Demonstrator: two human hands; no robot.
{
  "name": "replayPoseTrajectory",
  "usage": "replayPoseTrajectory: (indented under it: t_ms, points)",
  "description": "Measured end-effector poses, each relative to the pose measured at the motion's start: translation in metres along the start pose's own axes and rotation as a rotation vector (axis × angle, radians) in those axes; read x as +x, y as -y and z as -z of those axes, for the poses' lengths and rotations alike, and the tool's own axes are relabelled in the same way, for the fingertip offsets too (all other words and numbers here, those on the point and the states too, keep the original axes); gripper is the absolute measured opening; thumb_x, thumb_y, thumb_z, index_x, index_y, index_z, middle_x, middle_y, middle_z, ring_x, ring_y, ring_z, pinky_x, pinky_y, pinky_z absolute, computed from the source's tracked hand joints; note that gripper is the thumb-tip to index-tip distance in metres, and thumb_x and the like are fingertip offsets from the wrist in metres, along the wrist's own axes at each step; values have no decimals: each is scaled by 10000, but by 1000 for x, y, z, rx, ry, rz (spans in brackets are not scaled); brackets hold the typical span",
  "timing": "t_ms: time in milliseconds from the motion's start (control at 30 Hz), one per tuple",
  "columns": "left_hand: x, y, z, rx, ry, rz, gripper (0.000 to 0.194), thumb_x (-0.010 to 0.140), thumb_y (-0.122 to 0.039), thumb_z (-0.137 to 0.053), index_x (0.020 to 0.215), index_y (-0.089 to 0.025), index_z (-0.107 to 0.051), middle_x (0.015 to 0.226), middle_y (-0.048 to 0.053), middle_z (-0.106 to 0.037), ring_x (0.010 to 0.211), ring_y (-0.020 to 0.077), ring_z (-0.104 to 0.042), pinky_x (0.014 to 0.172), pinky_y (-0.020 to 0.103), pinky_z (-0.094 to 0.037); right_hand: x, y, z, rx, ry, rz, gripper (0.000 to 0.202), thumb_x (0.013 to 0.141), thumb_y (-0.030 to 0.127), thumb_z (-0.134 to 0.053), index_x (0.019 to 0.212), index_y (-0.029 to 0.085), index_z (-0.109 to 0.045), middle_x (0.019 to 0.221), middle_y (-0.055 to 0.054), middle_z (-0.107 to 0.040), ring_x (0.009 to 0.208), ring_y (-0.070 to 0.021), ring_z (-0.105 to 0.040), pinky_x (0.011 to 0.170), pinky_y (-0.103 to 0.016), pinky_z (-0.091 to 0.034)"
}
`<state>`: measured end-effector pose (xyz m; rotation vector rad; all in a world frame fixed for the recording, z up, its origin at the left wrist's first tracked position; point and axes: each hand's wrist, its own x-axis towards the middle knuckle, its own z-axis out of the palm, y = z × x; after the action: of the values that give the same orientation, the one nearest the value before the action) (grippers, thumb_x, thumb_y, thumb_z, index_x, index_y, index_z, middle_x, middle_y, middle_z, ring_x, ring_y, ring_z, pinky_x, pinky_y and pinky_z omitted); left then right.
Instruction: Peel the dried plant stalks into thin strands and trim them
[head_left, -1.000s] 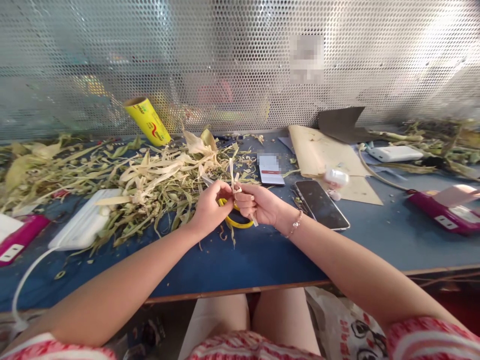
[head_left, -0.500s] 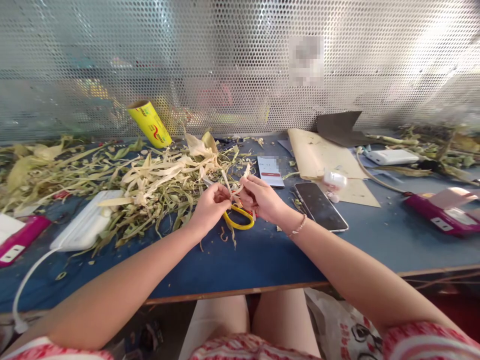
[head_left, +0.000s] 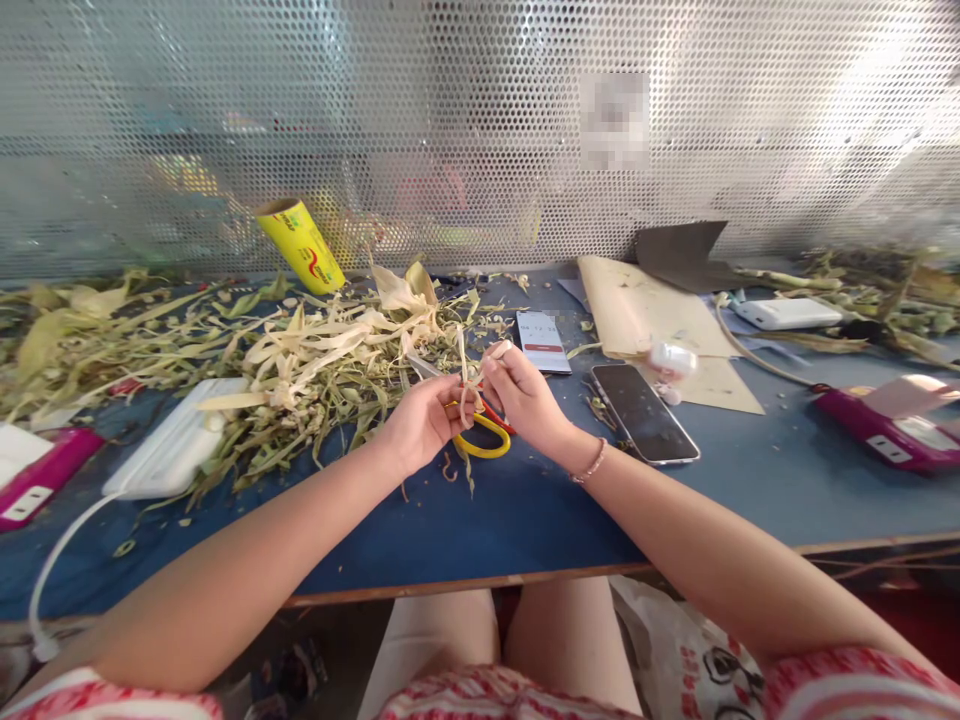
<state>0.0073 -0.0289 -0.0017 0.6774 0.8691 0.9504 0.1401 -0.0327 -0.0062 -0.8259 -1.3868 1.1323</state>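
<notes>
Presumably for tension, the left hand (head_left: 426, 420) pinches a thin, pale, dry plant strip (head_left: 463, 352) above the blue counter (head_left: 457, 540), over yellow-and-red-handled scissors (head_left: 489, 453), while the right hand's (head_left: 525, 395) curled grip apparently clasps its other end.

A bare left arm (head_left: 285, 550) and a bare right arm (head_left: 690, 530) are extended forward and angled inward. The ungloved left hand (head_left: 424, 420) is held low, its fingers bent and drawn together; just beside it, the ungloved right hand (head_left: 529, 400) is raised slightly higher, its fingers tightly curled.
</notes>
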Motion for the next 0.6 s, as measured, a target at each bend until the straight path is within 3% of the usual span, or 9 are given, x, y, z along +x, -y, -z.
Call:
replayPoseTrajectory:
  t_ms: [133,433,600]
  points:
    - [3,2,2,80,36,-108,189,691,-261,-643,639,-139,-508,507,-28,-503,405,38,-422,418,178,-374,1,-3,1,-20,16,-8,233,823,308,-509,661,208,-373,559,71,-343,469,-53,-287,468,-212,-252]
    - [-2,4,0,231,-87,-375,264,719,-292,-618,613,-162,-414,446,-86,-360,359,7,-256,364,152,-177,-2,-7,2,-151,121,33,216,850,328,-454,681,200,-413,543,65,-329,482,-62,-269,471,-213,-239]
    - [-1,3,1,240,-90,-407,282,737,-332,-593,625,-177,-385,416,-100,-304,350,17,-249,365,162,-177,-5,-3,-3,59,135,-7,262,804,391,-527,660,205,-412,502,79,-312,436,-49,-260,432,-206,-234]
